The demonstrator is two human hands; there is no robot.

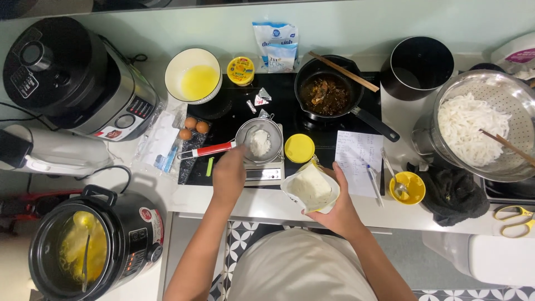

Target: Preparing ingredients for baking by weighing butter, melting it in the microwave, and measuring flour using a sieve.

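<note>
Head view: right hand wrapped around an open bag of white powder, held at the counter edge. Left hand closed, fingers pinching what looks like a spoon over a small sieve on a kitchen scale. Beside: yellow lid, handwritten note, pan of dark sauce, three eggs.

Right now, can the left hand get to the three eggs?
Probably yes: the left hand is at the small sieve, and the eggs lie uncovered just beyond it; only the sieve's red handle lies between.
</note>
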